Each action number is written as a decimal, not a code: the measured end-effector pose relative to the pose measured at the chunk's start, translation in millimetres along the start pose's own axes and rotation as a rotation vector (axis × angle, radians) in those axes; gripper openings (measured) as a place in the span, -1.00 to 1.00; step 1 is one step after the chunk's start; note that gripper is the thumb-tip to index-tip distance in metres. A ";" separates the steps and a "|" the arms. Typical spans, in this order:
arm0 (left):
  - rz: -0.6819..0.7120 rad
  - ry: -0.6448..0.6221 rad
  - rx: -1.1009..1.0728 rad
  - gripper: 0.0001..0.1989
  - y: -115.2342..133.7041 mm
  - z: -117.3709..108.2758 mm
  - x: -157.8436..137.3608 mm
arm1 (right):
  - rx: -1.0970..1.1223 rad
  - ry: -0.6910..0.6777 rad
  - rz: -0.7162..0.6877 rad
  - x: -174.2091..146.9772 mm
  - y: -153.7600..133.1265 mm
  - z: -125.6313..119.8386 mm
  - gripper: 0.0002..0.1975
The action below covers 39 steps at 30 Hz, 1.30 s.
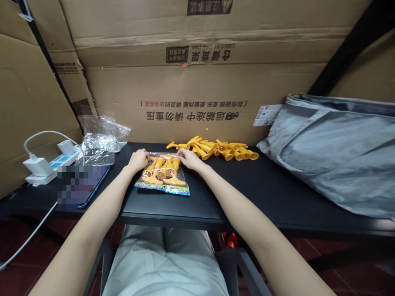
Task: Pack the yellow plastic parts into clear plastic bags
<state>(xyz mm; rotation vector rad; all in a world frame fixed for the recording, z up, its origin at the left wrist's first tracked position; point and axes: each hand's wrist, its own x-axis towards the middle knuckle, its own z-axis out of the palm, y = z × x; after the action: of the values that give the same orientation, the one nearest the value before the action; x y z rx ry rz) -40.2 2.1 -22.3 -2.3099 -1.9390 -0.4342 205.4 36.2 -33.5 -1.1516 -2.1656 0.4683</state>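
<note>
A clear plastic bag [162, 189] with a blue-green printed strip along its near edge lies on the black table in front of me. Several orange-yellow plastic pieces [166, 166], flared like small horns with T-shaped ends, are inside it. My left hand [139, 159] is closed on the bag's far left corner. At the far right corner, my right hand [189, 159] pinches the bag's edge between thumb and fingers. Beyond my right hand, a loose heap of the same yellow plastic pieces [216, 148] rests against the cardboard.
Crumpled clear bags [101, 139] lie at the back left. A power strip [57, 166] with chargers and a white cable stands beside a tablet-like device [92, 187]. A large grey fabric bag [333, 152] takes up the right side. Cardboard [197, 86] walls off the back.
</note>
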 end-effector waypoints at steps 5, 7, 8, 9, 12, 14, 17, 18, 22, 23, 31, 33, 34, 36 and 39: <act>0.052 0.185 -0.129 -0.76 2.7 -9.6 -0.9 | -0.003 0.017 -0.018 -1.2 -0.3 0.9 -0.94; 0.129 0.260 -0.199 -0.78 7.5 -14.7 -2.1 | -0.020 0.027 -0.027 -1.7 -1.0 0.7 -0.94; 0.172 0.268 -0.235 -0.76 10.8 -16.7 -3.0 | -0.026 0.029 -0.029 -1.9 -1.4 0.5 -0.94; 0.211 0.250 -0.263 -0.72 14.4 -17.9 -4.0 | -0.030 0.027 -0.029 -2.1 -1.7 0.1 -0.94; 0.293 0.087 -0.291 -0.59 24.9 -16.5 -7.0 | -0.042 0.016 -0.032 -2.3 -1.9 -0.7 -0.95; 0.346 -0.029 -0.279 -0.56 29.7 -13.1 -8.1 | -0.061 0.017 -0.036 -2.0 -1.6 -0.8 -0.95; 0.367 -0.098 -0.242 -0.55 33.1 -9.5 -9.2 | -0.101 0.023 -0.041 -1.3 -1.5 -0.4 -0.95; 0.357 -0.091 -0.225 -0.56 33.7 -9.4 -9.7 | -0.112 0.022 -0.040 -1.2 -1.7 -0.2 -0.95; 0.348 -0.039 -0.128 -0.57 37.6 -12.8 -13.3 | -0.137 0.018 -0.037 -1.6 -3.3 -0.4 -0.96; 0.350 -0.040 -0.108 -0.57 38.9 -13.9 -14.1 | -0.140 0.017 -0.038 -1.8 -3.6 -0.6 -0.96; 0.325 -0.050 -0.033 -0.60 46.8 -20.6 -18.0 | -0.172 0.016 -0.029 -2.3 -3.7 -1.3 -0.94; 0.324 -0.034 0.000 -0.61 49.3 -22.5 -19.4 | -0.180 0.014 -0.024 -2.6 -3.9 -1.4 -0.94; 0.324 -0.028 0.017 -0.61 50.5 -23.2 -20.0 | -0.182 0.013 -0.023 -2.8 -4.0 -1.5 -0.94; 0.317 -0.024 0.049 -0.60 52.5 -24.0 -20.9 | -0.183 0.013 -0.020 -3.1 -4.1 -1.7 -0.94; 0.302 -0.036 0.053 -0.59 53.4 -23.1 -21.2 | -0.184 0.013 -0.018 -3.3 -4.2 -1.9 -0.94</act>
<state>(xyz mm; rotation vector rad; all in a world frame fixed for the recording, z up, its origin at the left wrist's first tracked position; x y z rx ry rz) 5.1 -33.9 -0.3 -2.5328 -1.5555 -0.3089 205.5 31.1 -30.9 -1.2280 -2.2426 0.2559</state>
